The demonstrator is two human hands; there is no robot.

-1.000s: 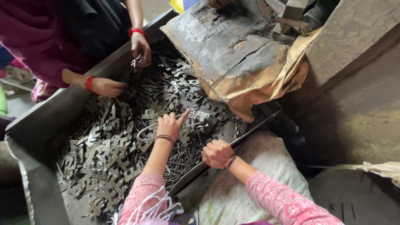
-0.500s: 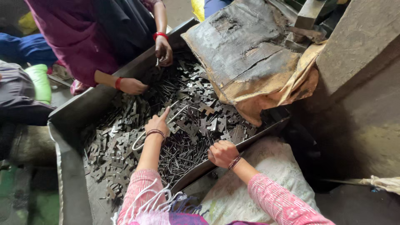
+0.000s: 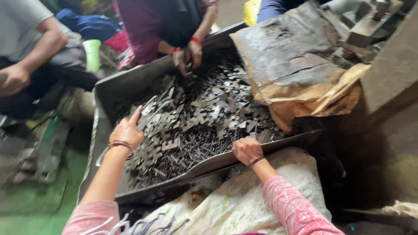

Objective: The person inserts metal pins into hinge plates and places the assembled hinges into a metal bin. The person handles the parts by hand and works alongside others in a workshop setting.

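Metal scraps still fill the tray; left hand open over them, right hand fisted at rim.

One metal tray, countless small metal pieces, one worn cardboard sheet, one white sack.

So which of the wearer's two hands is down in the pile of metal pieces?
The left hand, forefinger out, over the flat metal pieces inside the tray. The right hand is fisted on the tray's near rim instead.
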